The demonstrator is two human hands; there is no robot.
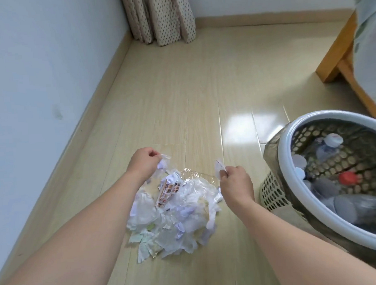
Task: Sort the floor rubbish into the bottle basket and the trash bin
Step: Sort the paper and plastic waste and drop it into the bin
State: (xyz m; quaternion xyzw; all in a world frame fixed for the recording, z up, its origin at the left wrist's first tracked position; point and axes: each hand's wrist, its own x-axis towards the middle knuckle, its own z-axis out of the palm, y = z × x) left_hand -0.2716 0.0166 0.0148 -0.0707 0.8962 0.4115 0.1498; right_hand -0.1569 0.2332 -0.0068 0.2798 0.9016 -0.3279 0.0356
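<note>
Pale glossy wood-look plank floor (180, 88), light blue-white wall (39, 62) on the left, dotted beige folded cushions (160, 16) leaning in the far corner. Both bare arms reach down over a heap of crumpled white paper and clear plastic film (175, 212). The left hand (143, 162) pinches a crumpled paper scrap (163, 162) at the heap's far edge; the right hand (235, 183) pinches a small white scrap (218, 168). Just right sits the round perforated plastic basket with a white rim (292, 181), holding plastic bottles (353, 206).

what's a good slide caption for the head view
Both hands, left and right, pinch paper scraps above the floor litter pile, beside the bottle basket.
</note>
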